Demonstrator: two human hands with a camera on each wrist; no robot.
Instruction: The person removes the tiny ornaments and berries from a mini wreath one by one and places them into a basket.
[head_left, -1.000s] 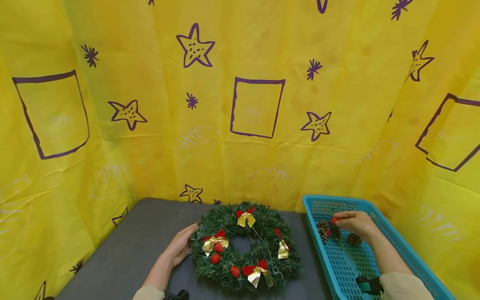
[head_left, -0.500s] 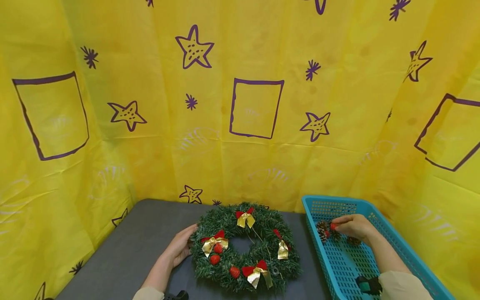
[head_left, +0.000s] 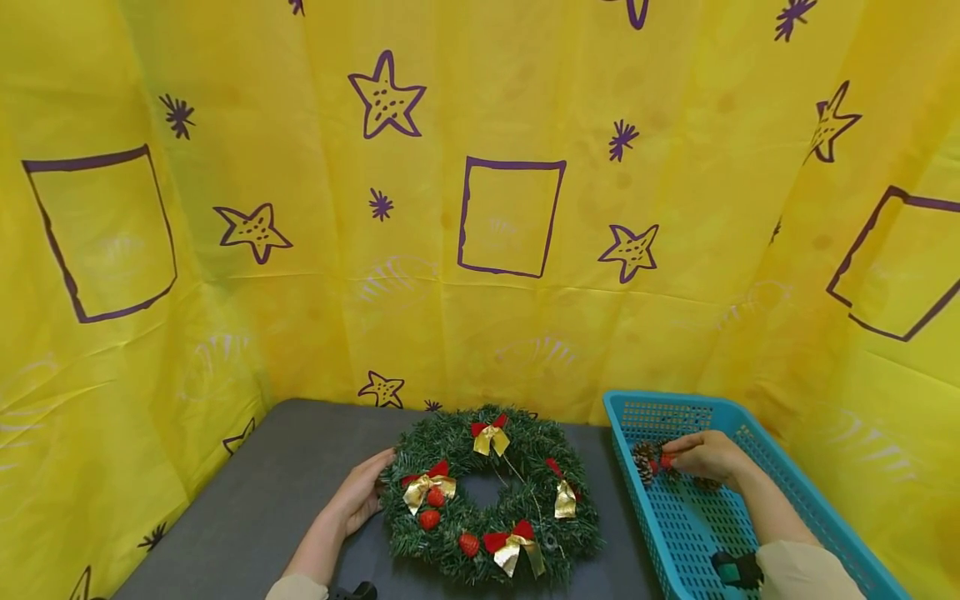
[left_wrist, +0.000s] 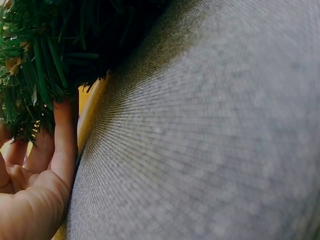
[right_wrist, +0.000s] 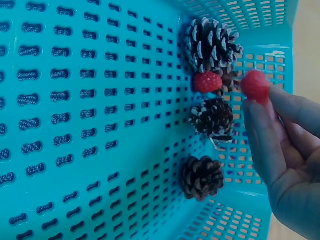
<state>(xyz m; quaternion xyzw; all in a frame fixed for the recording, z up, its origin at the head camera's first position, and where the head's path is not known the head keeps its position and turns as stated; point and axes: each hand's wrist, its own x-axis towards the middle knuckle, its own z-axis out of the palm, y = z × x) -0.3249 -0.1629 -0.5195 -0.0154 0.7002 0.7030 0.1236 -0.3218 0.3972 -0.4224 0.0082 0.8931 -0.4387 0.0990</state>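
My right hand [head_left: 708, 458] pinches a red artificial raspberry [right_wrist: 256, 86] between thumb and fingertips over the blue basket [head_left: 641, 508]. Another raspberry [right_wrist: 207, 82] lies in the basket, between a white-tipped pine cone [right_wrist: 212, 45] and a darker pine cone [right_wrist: 212, 118]. A brown pine cone [right_wrist: 202, 178] sits apart from them. On the table is a green wreath [head_left: 416, 546] with red-and-gold bows [head_left: 431, 487] and several red berries [head_left: 468, 544] on its left and front. My left hand [head_left: 358, 492] rests against its left edge, fingertips partly hidden by the greenery [left_wrist: 40, 60].
The basket stands on the dark grey table [head_left: 300, 450], to the right of the wreath. A yellow curtain [head_left: 420, 325] with purple drawings hangs behind and at both sides. The right wrist's black strap [head_left: 738, 571] is over the basket.
My right hand, with the raspberry in its fingers, has sunk slightly in the head view, toward the front of the basket. The left hand and wreath stay put.
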